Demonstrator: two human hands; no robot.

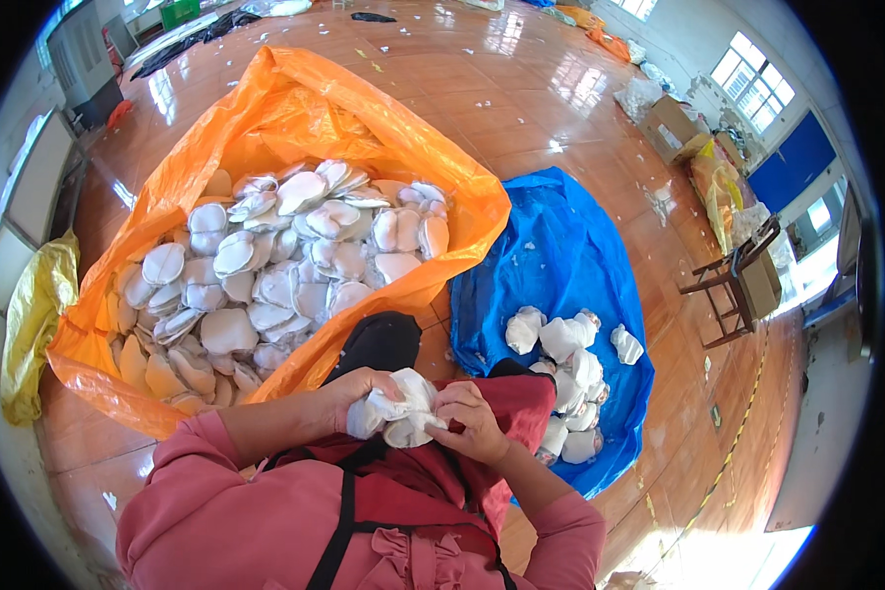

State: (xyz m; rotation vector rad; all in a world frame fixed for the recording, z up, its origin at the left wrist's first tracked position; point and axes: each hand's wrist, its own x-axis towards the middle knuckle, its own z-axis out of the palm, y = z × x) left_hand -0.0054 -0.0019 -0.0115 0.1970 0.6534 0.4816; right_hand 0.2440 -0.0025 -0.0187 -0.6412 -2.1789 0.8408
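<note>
The left hand [359,388] has the near rim of the wide orange plastic sack [364,118] in front of it, with a black-clad knee [388,339] pushing up beside that rim. The sack's mouth gapes upward, so a hand could come over the edge and down onto the flat, rounded white pads [315,236]. Between the right hand [472,423] and the spread blue plastic sack [580,246] lies a thigh under dark red cloth [521,403]; above it, the way looks open. Crumpled white bundles [565,339] crowd the blue sack's near part, leaving bare sheeting toward its far end.
</note>
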